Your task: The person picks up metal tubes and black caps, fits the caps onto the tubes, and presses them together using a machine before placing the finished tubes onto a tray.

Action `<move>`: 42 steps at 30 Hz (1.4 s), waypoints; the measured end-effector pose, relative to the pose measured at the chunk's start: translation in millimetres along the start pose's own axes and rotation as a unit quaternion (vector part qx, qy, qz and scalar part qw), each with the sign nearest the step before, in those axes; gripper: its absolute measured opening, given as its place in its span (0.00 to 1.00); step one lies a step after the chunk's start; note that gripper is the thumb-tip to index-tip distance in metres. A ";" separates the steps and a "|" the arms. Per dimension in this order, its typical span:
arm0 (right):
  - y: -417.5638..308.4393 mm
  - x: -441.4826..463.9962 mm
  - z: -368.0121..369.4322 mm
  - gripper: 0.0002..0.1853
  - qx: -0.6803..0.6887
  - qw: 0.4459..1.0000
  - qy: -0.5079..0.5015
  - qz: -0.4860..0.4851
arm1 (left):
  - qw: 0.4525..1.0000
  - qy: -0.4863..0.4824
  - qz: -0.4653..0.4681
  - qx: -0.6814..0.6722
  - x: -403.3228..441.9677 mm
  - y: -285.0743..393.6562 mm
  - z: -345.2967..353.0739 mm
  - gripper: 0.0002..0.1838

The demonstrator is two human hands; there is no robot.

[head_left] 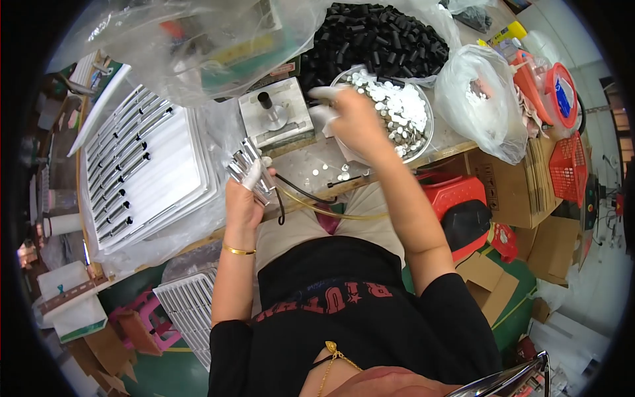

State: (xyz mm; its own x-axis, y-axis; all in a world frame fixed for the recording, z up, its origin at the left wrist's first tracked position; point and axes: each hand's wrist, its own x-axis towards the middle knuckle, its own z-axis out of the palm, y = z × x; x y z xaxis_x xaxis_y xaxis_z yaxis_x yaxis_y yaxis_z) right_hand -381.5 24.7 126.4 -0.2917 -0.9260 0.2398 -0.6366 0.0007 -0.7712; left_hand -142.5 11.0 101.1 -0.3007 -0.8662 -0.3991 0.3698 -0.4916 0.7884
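Several shiny metal tubes [245, 159] lie in my left hand [246, 192], whose fingers are wrapped round them in front of the metal block. My right hand [350, 119] is at the left rim of a clear bowl [428, 135] holding small white and silver discs [400, 109]. White coverings show on some of its fingertips, and whether anything is between them is blurred. Left of that hand, a black cap [265, 100] sits on the upright post of the metal block [291, 112]. Behind the bowl is a heap of black cylindrical pieces [380, 40].
On the left, a white tray [175, 155] carries rows of metal tubes with black ends. Plastic bags [479, 99] and red baskets [567, 169] are on the right. Loose discs and a yellowish hose [331, 213] lie near the bench's front edge. A red stool [456, 195] stands below.
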 end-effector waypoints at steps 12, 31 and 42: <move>81.3 -10.9 -68.9 0.09 -0.203 0.975 -0.007 0.089 | 1.000 -0.016 0.001 -0.008 -2.0 -4.4 20.0 0.14; 80.5 10.2 -65.1 0.13 -0.325 0.939 -0.109 0.018 | 1.000 -0.015 -0.010 0.026 4.9 -20.2 15.6 0.15; 67.3 7.6 -75.9 0.09 -0.188 0.980 -0.068 -0.005 | 0.999 0.025 0.034 0.033 3.7 -11.5 18.7 0.15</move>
State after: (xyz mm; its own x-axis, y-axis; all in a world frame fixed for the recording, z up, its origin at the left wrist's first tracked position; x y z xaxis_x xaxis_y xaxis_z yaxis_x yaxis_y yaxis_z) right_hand -480.8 46.3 121.1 -0.2022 -0.9684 0.1458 -0.8643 0.1064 -0.4917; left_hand -164.3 15.1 99.3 -0.2324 -0.9018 -0.3643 0.3282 -0.4253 0.8434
